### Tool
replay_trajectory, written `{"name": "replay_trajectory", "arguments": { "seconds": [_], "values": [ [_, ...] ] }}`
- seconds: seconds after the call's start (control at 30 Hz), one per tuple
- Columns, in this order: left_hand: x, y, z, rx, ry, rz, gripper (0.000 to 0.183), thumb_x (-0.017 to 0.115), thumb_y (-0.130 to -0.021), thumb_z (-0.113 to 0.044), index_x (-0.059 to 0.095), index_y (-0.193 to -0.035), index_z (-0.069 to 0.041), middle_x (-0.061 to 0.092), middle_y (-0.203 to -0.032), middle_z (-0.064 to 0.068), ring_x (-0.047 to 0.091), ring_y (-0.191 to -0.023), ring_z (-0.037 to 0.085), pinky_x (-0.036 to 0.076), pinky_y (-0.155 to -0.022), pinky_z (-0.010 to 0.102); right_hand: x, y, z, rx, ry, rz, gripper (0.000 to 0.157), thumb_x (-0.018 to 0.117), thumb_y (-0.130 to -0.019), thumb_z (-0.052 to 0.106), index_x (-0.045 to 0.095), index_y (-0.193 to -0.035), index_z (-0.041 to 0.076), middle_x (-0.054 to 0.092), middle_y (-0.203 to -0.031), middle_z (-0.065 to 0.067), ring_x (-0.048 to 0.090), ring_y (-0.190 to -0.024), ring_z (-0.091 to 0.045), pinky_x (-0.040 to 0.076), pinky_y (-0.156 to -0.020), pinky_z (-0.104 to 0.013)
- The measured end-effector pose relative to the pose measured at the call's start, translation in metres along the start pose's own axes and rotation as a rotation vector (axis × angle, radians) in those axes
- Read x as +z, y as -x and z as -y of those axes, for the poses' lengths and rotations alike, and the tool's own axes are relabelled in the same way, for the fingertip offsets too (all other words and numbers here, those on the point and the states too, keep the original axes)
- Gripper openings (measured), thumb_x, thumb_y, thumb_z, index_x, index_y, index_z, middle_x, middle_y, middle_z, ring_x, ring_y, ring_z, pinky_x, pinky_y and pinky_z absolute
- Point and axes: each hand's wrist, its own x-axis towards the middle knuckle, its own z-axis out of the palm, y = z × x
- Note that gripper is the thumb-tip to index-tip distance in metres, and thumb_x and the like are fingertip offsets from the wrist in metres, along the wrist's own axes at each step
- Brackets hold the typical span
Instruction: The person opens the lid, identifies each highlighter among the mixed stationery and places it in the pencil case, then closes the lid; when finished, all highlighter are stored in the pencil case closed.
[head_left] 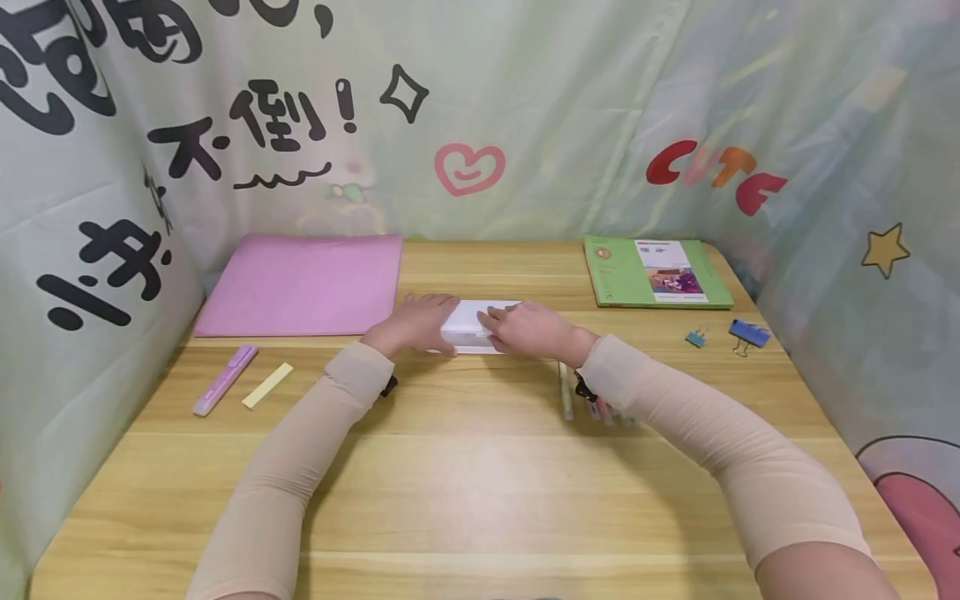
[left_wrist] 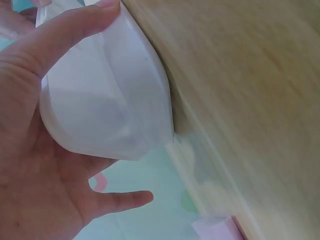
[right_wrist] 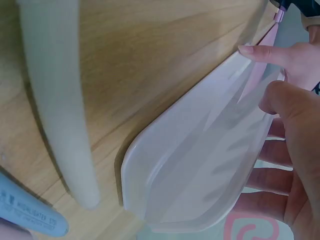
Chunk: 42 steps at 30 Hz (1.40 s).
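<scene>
A white plastic box (head_left: 467, 320) with rounded ends lies on the wooden table in the middle of the head view. My left hand (head_left: 417, 322) grips its left end, the thumb across the near side and the little finger stretched out away from it. At the right part of the box, my right hand (head_left: 528, 328) holds it with the thumb on the near edge and the fingers over the top and far side. In the right wrist view both thumbs show along the upper rim of the box (right_wrist: 200, 165).
Several highlighters (head_left: 566, 396) lie partly under my right wrist. A pink sheet (head_left: 300, 283) is at back left, with a purple stick-shaped item (head_left: 225, 381) and a pale yellow strip (head_left: 267, 386) before it. Back right are a green book (head_left: 615, 271) and two binder clips (head_left: 750, 332).
</scene>
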Motion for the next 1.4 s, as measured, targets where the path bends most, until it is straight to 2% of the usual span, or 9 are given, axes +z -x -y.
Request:
{"name": "replay_trajectory", "arguments": {
  "seconds": [0.33,0.5,0.63,0.77,0.93,1.03,1.17,1.27,1.4],
  "values": [
    [0.004,0.007,0.007,-0.001,0.067,-0.050,0.108,0.061,-0.059,-0.067,0.011,-0.141,-0.018,0.021,-0.141,0.002,0.021,-0.126,0.022,0.006,-0.098,0.054,0.001,0.001,-0.007,-0.004,-0.019,-0.043,0.034,0.051,-0.083,0.024,0.055,-0.110,0.004,0.061,-0.096,-0.008,0.059,-0.058,-0.018,0.045,-0.043,-0.030],
    [-0.001,0.018,0.016,-0.058,0.155,-0.057,0.104,0.062,-0.062,-0.063,0.014,-0.140,-0.013,0.026,-0.139,0.003,0.031,-0.121,0.022,0.022,-0.097,0.045,0.001,0.001,-0.012,0.005,-0.004,-0.128,0.033,0.051,-0.082,0.023,0.056,-0.109,0.004,0.061,-0.092,-0.007,0.057,-0.056,-0.017,0.043,-0.040,-0.030],
    [-0.004,0.026,0.024,-0.138,0.232,-0.028,0.100,0.065,-0.062,-0.059,0.024,-0.135,-0.005,0.045,-0.125,0.009,0.050,-0.100,0.023,0.039,-0.083,0.041,0.002,0.001,-0.018,0.053,-0.060,-0.188,0.030,0.048,-0.085,0.022,0.054,-0.108,0.005,0.060,-0.087,-0.004,0.051,-0.049,-0.013,0.039,-0.037,-0.029],
    [0.001,0.030,0.028,-0.177,0.266,-0.024,0.094,0.064,-0.059,-0.063,0.031,-0.128,-0.008,0.053,-0.108,0.002,0.053,-0.083,0.018,0.042,-0.073,0.037,0.000,-0.002,-0.024,0.134,-0.152,-0.191,0.025,0.045,-0.088,0.024,0.050,-0.107,0.008,0.055,-0.087,-0.001,0.045,-0.047,-0.009,0.037,-0.037,-0.028],
    [0.003,0.033,0.027,-0.152,0.282,-0.052,0.083,0.064,-0.059,-0.062,0.039,-0.120,-0.011,0.054,-0.100,-0.002,0.050,-0.075,0.016,0.041,-0.067,0.034,-0.001,-0.005,-0.029,0.210,-0.205,-0.156,0.025,0.043,-0.090,0.026,0.050,-0.109,0.011,0.052,-0.094,-0.001,0.045,-0.049,-0.008,0.037,-0.040,-0.028],
    [0.004,0.034,0.028,-0.133,0.270,-0.055,0.082,0.064,-0.061,-0.060,0.040,-0.122,-0.011,0.054,-0.104,0.000,0.050,-0.076,0.018,0.041,-0.068,0.036,-0.002,-0.006,-0.030,0.233,-0.219,-0.150,0.025,0.041,-0.091,0.026,0.050,-0.109,0.012,0.053,-0.095,0.000,0.043,-0.047,-0.007,0.035,-0.039,-0.027],
    [0.006,0.034,0.028,-0.106,0.244,-0.052,0.088,0.063,-0.063,-0.059,0.033,-0.133,-0.013,0.046,-0.124,0.005,0.051,-0.094,0.022,0.040,-0.078,0.041,-0.002,-0.007,-0.032,0.242,-0.241,-0.172,0.023,0.046,-0.090,0.023,0.051,-0.109,0.012,0.055,-0.095,0.000,0.043,-0.047,-0.007,0.035,-0.040,-0.026],
    [0.005,0.033,0.028,-0.093,0.236,-0.041,0.092,0.062,-0.064,-0.059,0.024,-0.138,-0.019,0.035,-0.134,0.007,0.045,-0.109,0.026,0.038,-0.083,0.045,-0.002,-0.009,-0.034,0.251,-0.250,-0.180,0.023,0.048,-0.089,0.021,0.051,-0.109,0.011,0.056,-0.095,-0.001,0.048,-0.053,-0.009,0.039,-0.045,-0.028],
    [0.004,0.031,0.027,-0.106,0.228,0.012,0.094,0.061,-0.064,-0.061,0.016,-0.139,-0.026,0.028,-0.138,0.004,0.037,-0.117,0.028,0.034,-0.087,0.047,-0.002,-0.012,-0.038,0.290,-0.286,-0.179,0.023,0.046,-0.090,0.022,0.050,-0.109,0.009,0.058,-0.097,-0.002,0.055,-0.075,-0.014,0.043,-0.072,-0.035]
  ]
}}
